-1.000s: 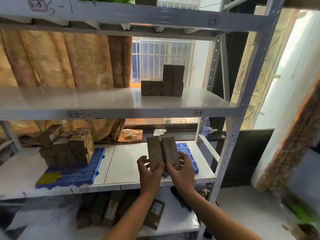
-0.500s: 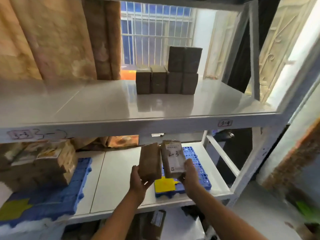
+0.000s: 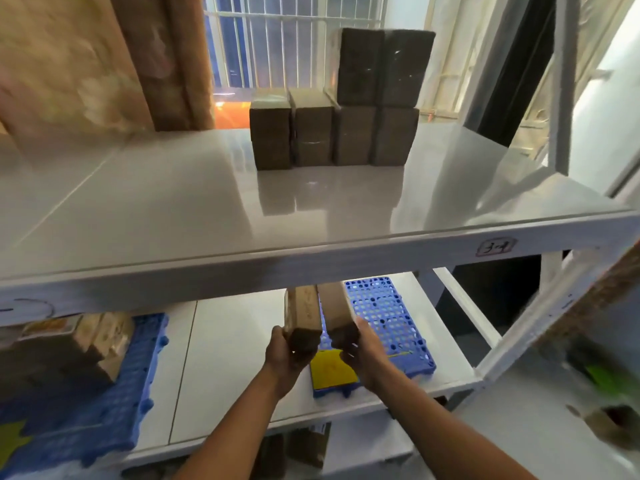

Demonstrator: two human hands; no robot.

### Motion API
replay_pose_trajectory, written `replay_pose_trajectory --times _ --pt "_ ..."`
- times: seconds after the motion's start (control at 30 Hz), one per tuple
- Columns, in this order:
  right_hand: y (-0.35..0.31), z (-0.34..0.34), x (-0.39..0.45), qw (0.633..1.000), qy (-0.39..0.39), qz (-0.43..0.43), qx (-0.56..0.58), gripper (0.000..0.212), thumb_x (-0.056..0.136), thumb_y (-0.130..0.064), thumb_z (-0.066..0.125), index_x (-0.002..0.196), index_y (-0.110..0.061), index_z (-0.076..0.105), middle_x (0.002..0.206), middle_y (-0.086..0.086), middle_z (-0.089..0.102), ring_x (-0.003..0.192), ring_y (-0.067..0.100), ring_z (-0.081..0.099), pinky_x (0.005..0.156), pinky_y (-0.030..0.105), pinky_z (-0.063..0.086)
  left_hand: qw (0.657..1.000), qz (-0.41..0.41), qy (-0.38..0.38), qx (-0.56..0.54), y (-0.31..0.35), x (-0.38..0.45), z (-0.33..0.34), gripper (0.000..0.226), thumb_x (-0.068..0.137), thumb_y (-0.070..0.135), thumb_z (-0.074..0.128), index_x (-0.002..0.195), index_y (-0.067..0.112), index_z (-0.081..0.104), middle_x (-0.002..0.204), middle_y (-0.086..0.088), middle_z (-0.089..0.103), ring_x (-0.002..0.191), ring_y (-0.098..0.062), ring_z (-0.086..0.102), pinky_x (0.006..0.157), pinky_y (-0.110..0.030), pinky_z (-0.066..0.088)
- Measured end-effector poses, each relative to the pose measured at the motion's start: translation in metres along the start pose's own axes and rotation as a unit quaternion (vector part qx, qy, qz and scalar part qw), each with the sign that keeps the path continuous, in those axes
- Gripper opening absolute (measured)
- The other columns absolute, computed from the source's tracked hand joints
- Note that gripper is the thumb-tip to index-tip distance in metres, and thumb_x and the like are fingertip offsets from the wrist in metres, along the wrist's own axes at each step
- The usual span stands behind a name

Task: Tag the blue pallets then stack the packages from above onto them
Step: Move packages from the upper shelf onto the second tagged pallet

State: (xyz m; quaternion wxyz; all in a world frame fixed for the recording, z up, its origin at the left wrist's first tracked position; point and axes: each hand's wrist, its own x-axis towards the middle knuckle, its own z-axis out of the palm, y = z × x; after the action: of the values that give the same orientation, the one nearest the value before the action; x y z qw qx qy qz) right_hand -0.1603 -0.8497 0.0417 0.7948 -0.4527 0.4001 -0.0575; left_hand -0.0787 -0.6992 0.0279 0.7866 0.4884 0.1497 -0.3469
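we hold one brown package in each hand, side by side and close together, just below the front edge of the upper shelf [image 3: 311,265]. the left hand [image 3: 282,355] grips the near end of the left package [image 3: 302,315], its fingers curled round the underside. the right hand [image 3: 363,355] grips the near end of the right package [image 3: 334,311] in the same manner, fingers wrapped round its lower end. both packages tilt away from us, above the right blue pallet [image 3: 388,317], which lies on the lower shelf [image 3: 235,341] and bears a yellow tag [image 3: 330,370] at its near end. we cannot tell whether the packages touch the pallet. six more packages [image 3: 346,133] stand stacked on the upper shelf. a left blue pallet [image 3: 104,410] on the lower shelf carries a stack of packages [image 3: 69,344], blurred.
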Motion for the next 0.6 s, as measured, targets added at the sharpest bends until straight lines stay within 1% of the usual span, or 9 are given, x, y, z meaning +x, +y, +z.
replay_pose_trajectory --times 0.1,0.2,0.27,0.33,0.4,0.43,0.47,0.53,0.6 --pt "-0.002 0.008 -0.001 0.998 -0.029 0.001 -0.06 0.029 0.1 -0.042 0.048 0.104 -0.023 0.069 0.091 0.008 0.076 0.082 0.024 0.073 0.067 0.032 0.049 0.996 0.05 -0.005 0.07 -0.005 0.004 0.006 0.033 0.102 0.022 0.046 0.126 0.008 0.063 0.12 -0.03 0.069 0.096 -0.035 0.071 0.075 -0.039 0.063" --pt "-0.009 0.01 -0.001 0.993 -0.045 -0.038 -0.103 0.023 0.095 -0.038 0.051 0.107 -0.039 0.071 0.096 0.01 0.075 0.079 0.024 0.07 0.056 0.027 0.049 0.988 0.12 0.009 0.102 0.0 0.01 0.006 0.033 0.103 0.02 0.052 0.135 0.028 0.049 0.116 -0.018 0.072 0.103 -0.032 0.072 0.084 -0.046 0.063" --pt "-0.009 0.002 0.003 0.988 -0.035 -0.077 -0.131 0.025 0.106 -0.03 0.049 0.124 -0.037 0.064 0.111 0.009 0.072 0.092 0.026 0.071 0.062 0.031 0.055 0.966 0.182 0.031 0.179 0.006 0.011 0.005 0.036 0.102 0.01 0.05 0.134 0.027 0.055 0.125 -0.011 0.069 0.106 -0.029 0.07 0.087 -0.048 0.063" --pt "-0.007 -0.008 0.008 0.976 -0.016 -0.126 -0.179 0.029 0.109 -0.018 0.048 0.132 -0.027 0.064 0.122 0.011 0.071 0.105 0.028 0.07 0.074 0.036 0.06 0.941 0.216 0.05 0.257 0.009 0.009 0.006 0.038 0.102 0.005 0.048 0.131 0.025 0.061 0.132 -0.007 0.065 0.107 -0.025 0.068 0.082 -0.04 0.062" --pt "-0.005 -0.014 0.014 0.961 0.017 -0.166 -0.221 0.03 0.107 -0.012 0.051 0.13 -0.017 0.07 0.126 0.011 0.072 0.113 0.026 0.069 0.088 0.038 0.06 0.936 0.209 0.048 0.277 0.009 0.003 0.007 0.029 0.106 0.02 0.043 0.121 0.029 0.066 0.124 -0.002 0.069 0.103 -0.017 0.066 0.072 -0.028 0.055" --pt "-0.004 -0.014 0.015 0.959 0.03 -0.165 -0.227 0.029 0.106 -0.013 0.052 0.12 -0.018 0.077 0.121 0.009 0.073 0.108 0.022 0.069 0.087 0.032 0.059 0.937 0.197 0.046 0.284 0.008 0.001 0.008 0.031 0.108 0.032 0.038 0.112 0.031 0.068 0.118 0.001 0.071 0.101 -0.015 0.066 0.069 -0.026 0.051" --pt "-0.004 -0.012 0.014 0.961 0.042 -0.151 -0.226 0.03 0.104 -0.016 0.053 0.103 -0.021 0.082 0.109 0.007 0.075 0.095 0.018 0.07 0.076 0.024 0.058 0.937 0.188 0.045 0.29 0.006 0.0 0.009 0.036 0.107 0.04 0.034 0.106 0.031 0.069 0.112 0.004 0.072 0.098 -0.014 0.065 0.066 -0.025 0.05" --pt "-0.003 -0.007 0.016 0.966 0.059 -0.133 -0.215 0.036 0.101 -0.025 0.053 0.075 -0.016 0.077 0.086 0.008 0.071 0.073 0.017 0.06 0.058 0.021 0.048 0.933 0.187 0.035 0.307 0.004 0.004 0.01 0.033 0.106 0.042 0.039 0.108 0.029 0.07 0.109 0.006 0.072 0.094 -0.01 0.065 0.061 -0.019 0.051" --pt "-0.002 -0.002 0.022 0.961 0.061 -0.145 -0.227 0.033 0.1 -0.029 0.052 0.089 -0.007 0.074 0.089 0.011 0.069 0.08 0.021 0.058 0.065 0.029 0.045 0.929 0.185 0.028 0.32 0.001 0.012 0.012 0.029 0.105 0.034 0.049 0.128 0.025 0.063 0.121 0.001 0.069 0.1 -0.015 0.066 0.073 -0.024 0.056"
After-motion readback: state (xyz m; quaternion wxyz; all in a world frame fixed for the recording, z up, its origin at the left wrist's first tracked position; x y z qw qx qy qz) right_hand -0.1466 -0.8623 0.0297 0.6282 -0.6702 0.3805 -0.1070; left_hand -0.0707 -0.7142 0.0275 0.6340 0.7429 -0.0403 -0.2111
